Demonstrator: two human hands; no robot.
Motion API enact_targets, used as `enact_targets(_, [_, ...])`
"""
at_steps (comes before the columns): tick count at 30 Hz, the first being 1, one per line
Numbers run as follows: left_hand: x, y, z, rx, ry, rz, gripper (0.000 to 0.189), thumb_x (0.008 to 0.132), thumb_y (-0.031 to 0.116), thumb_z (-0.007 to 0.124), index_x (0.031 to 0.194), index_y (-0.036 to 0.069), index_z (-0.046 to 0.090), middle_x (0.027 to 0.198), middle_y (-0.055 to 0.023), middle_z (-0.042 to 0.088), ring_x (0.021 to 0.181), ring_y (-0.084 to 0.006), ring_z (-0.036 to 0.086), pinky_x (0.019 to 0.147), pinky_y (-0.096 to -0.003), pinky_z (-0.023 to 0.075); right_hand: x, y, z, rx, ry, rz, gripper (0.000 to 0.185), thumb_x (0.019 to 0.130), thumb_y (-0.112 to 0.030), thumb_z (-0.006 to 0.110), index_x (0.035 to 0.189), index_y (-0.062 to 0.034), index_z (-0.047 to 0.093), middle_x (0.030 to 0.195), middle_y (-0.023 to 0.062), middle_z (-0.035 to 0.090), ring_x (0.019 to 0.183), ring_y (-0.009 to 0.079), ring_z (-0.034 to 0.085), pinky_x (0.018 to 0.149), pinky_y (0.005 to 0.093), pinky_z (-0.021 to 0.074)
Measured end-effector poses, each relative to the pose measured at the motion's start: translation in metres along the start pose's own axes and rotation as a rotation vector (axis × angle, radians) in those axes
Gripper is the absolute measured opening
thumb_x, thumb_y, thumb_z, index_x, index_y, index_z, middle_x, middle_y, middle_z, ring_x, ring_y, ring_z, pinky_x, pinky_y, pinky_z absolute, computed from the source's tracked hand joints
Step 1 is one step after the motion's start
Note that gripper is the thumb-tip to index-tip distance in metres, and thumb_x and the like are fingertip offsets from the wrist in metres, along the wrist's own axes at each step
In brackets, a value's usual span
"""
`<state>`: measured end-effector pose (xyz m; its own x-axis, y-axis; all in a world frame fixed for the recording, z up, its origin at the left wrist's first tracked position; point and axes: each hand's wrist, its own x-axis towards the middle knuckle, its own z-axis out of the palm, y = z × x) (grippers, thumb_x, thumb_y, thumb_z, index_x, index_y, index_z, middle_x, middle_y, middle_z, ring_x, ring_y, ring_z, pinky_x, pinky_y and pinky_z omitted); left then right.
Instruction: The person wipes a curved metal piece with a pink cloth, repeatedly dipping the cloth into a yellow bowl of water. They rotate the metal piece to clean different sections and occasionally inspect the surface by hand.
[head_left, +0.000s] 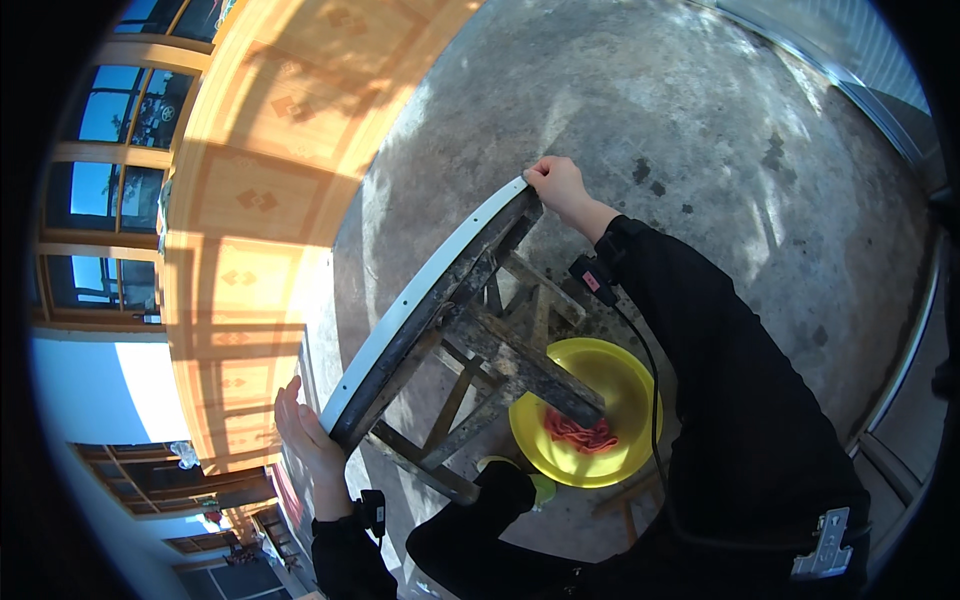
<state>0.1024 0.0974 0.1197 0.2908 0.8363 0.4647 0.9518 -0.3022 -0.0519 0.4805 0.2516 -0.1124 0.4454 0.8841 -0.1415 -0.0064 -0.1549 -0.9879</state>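
A worn wooden table is tipped on its side before me, its dark underside and stained legs turned to the right. A white strip with small dark dots runs along the edge of its top. At the upper end, my right hand pinches the corner between thumb and fingers. Down at the lower end, my left hand has its palm against the corner, with fingers extended and apart. One table leg reaches over a yellow basin, where a red cloth lies in water.
My bent knee is close to a lower table leg. A small wooden stool is partly hidden beside the basin. Wet spots mark the concrete floor. A tiled wall with windows runs along the left. A cable hangs from my right wrist.
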Motion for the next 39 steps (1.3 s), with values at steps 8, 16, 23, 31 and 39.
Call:
enact_targets(8, [0.001,-0.001,0.001,-0.013,0.004,0.022,0.044,0.096,0.027,0.027,0.113,-0.003,0.055,0.113,-0.0204,0.055,0.111,-0.0372,0.046,0.097,-0.0446,0.0328,-0.026,-0.017,-0.005,0.049,-0.113,-0.19,0.017,0.078,-0.018,0.064,0.075,-0.0013,0.065,0.073,0.0146,0.064,0.068,0.0267,0.062,0.064,0.0374,0.0483])
enact_targets(16, [0.001,0.002,0.0,-0.002,0.017,0.028,0.043,0.096,0.026,0.027,0.113,-0.002,0.055,0.113,-0.0198,0.056,0.109,-0.0372,0.047,0.096,-0.0446,0.0334,-0.015,-0.02,-0.006,0.015,-0.078,-0.141,0.015,0.079,-0.017,0.063,0.077,-0.0024,0.065,0.075,0.014,0.064,0.071,0.0274,0.062,0.066,0.0374,0.0486])
enact_targets(23, [-0.001,0.0,0.0,-0.001,0.01,0.028,0.042,0.096,0.025,0.026,0.113,-0.002,0.054,0.113,-0.0192,0.056,0.11,-0.0356,0.046,0.096,-0.0438,0.0335,-0.044,-0.032,-0.009,0.066,-0.191,-0.538,0.014,0.08,-0.017,0.062,0.079,-0.0031,0.065,0.085,0.0128,0.06,0.079,0.028,0.06,0.072,0.035,0.0467])
enact_targets(31, [0.001,0.001,0.0,-0.047,0.01,0.028,0.043,0.096,0.026,0.026,0.111,-0.004,0.054,0.111,-0.0201,0.055,0.109,-0.035,0.047,0.095,-0.0429,0.0342,0.027,0.038,-0.003,0.284,-0.089,0.072,0.017,0.078,-0.017,0.064,0.083,-0.0012,0.067,0.072,0.0084,0.064,0.066,0.0169,0.059,0.062,0.0325,0.0469])
enact_targets(39, [0.002,0.003,0.0,-0.039,0.006,0.025,0.043,0.095,0.026,0.027,0.11,-0.004,0.054,0.109,-0.0201,0.055,0.106,-0.0354,0.048,0.094,-0.0426,0.0348,0.004,0.011,0.004,0.225,-0.09,0.038,0.013,0.079,-0.014,0.063,0.08,-0.001,0.066,0.072,0.0085,0.063,0.066,0.0172,0.058,0.062,0.033,0.0465])
